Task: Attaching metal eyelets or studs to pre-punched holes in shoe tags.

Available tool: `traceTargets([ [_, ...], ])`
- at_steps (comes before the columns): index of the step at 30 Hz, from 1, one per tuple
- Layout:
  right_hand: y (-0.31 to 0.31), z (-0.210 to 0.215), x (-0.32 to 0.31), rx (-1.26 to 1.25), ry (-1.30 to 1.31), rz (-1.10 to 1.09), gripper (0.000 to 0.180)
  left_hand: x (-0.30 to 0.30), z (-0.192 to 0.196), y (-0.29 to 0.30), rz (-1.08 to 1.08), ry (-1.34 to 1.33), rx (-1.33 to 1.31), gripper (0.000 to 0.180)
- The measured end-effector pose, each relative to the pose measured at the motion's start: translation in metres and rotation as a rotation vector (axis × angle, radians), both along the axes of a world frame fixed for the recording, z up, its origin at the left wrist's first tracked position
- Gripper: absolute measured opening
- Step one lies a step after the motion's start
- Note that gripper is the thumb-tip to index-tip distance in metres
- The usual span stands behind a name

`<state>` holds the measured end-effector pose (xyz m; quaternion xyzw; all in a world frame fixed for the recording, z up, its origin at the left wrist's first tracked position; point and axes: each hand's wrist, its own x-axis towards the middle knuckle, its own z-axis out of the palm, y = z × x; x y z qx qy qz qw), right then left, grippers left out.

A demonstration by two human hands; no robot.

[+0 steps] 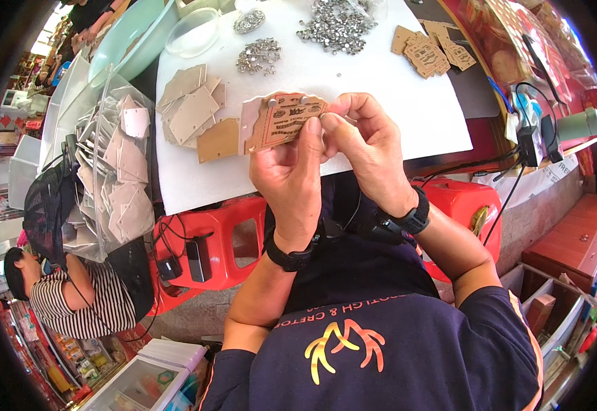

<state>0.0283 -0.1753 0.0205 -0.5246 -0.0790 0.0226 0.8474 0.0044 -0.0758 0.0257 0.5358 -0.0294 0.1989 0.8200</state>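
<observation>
While in the left hand's [287,168] pinch, printed card [271,130], edge at right hand's [374,151] closed fingertips.

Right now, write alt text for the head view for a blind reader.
The left hand holds a brown printed card with silvery studs along its top, while the right hand pinches at its right edge. Plain tan cards and piles of studs lie on the white work surface, printed cards near its right edge.

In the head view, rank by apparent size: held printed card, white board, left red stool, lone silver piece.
White board
Left red stool, partly hidden
Held printed card, partly covered
Lone silver piece
</observation>
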Motion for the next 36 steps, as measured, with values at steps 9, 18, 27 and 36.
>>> traceTargets([
  [9,-0.015,-0.009,0.006,-0.267,-0.139,-0.079,0.018,0.004,-0.007,-0.006,0.011,-0.009,0.023,0.03],
  [18,-0.067,0.015,0.005,-0.236,0.109,0.176,0.019,0.004,0.0,-0.017,-0.25,0.098,0.114,0.033],
  [27,-0.2,0.046,0.033,-0.529,0.359,0.236,0.031,0.009,-0.011,-0.007,-0.411,0.196,0.224,0.023],
  [36,-0.302,0.052,0.081,-1.028,0.604,0.108,0.019,0.012,-0.016,0.002,-0.422,0.185,0.349,0.02],
])
